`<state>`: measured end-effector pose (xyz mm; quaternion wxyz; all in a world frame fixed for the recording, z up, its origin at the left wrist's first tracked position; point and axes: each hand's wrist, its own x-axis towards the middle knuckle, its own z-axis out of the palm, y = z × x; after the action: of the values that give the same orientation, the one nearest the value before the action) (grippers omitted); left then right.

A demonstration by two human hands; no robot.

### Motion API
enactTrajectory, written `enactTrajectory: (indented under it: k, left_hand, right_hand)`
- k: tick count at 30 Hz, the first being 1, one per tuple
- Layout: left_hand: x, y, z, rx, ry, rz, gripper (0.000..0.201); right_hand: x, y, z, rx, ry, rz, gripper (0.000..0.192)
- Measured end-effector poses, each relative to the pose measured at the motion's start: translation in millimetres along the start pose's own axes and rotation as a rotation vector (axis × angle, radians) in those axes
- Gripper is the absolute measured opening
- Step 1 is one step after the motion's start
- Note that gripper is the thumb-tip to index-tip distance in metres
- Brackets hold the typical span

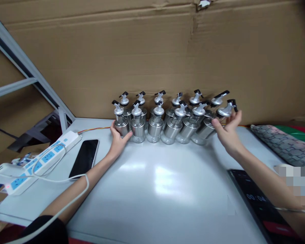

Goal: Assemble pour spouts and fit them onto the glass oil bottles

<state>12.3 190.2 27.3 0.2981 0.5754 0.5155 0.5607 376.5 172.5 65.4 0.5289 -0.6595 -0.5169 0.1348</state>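
Observation:
Two rows of glass oil bottles with brushed steel sleeves and silver pour spouts with black flip levers stand close together on the table. My left hand (119,139) curls around the leftmost front bottle (121,126), thumb in front, other fingers mostly hidden behind it. At the opposite end, my right hand (228,132) grips the rightmost front bottle (206,130) from its right side, thumb near the neck and fingers behind. Between my hands are several more front bottles, among them a middle bottle (155,128). The back row is partly covered by the front one.
A white power strip (44,162) with a cable and a black phone (84,158) lie at left. Under my right forearm is a dark device showing a timer (254,196). Cardboard (152,54) rises behind the table (142,203). Patterned fabric (282,144) lies at right.

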Motion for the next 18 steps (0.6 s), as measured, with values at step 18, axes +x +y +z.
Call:
enactTrajectory:
  k: [18]
  left_hand:
    - [-75,19,-6.6,0.488,-0.919,0.596,0.018]
  right_hand:
    - [-122,-139,105,0.223,-0.586,-0.631,0.066]
